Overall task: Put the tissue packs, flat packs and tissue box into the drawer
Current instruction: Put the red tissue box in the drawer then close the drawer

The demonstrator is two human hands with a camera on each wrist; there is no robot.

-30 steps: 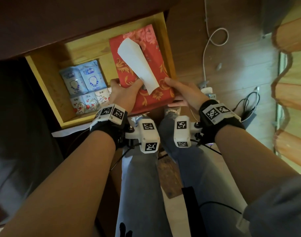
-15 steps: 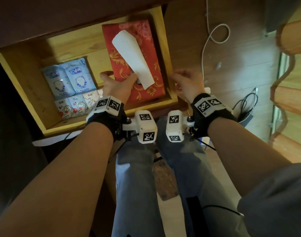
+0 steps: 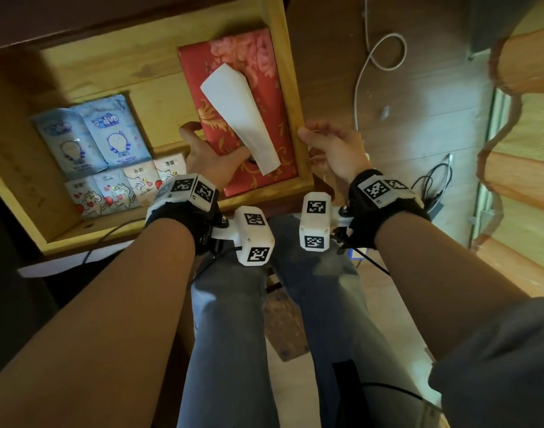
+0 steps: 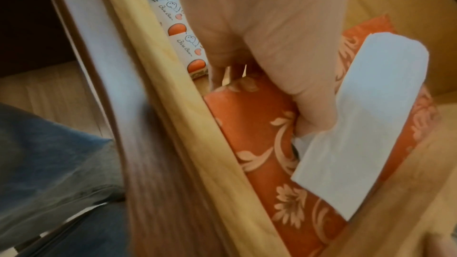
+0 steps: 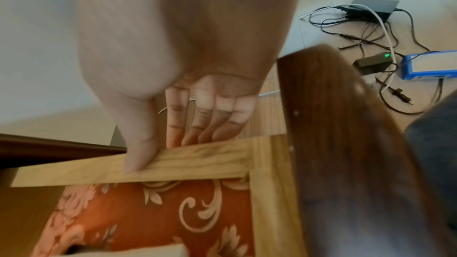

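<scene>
a home room: wooden drawer (image 3: 298,97), plank floor (image 3: 419,125), trailing cables (image 5: 385,32)

both forearms are bare. each wrist wears a black strap (image 3: 174,216) topped by a white block printed with black square-coded markers, and a white camera housing (image 3: 254,239) with the same markers sticks out on a bracket with a screw. thin black cables trail from the housings. light blue jeans (image 3: 230,329) cover the legs, and a grey sleeve (image 3: 496,369) shows at the right elbow.
</scene>
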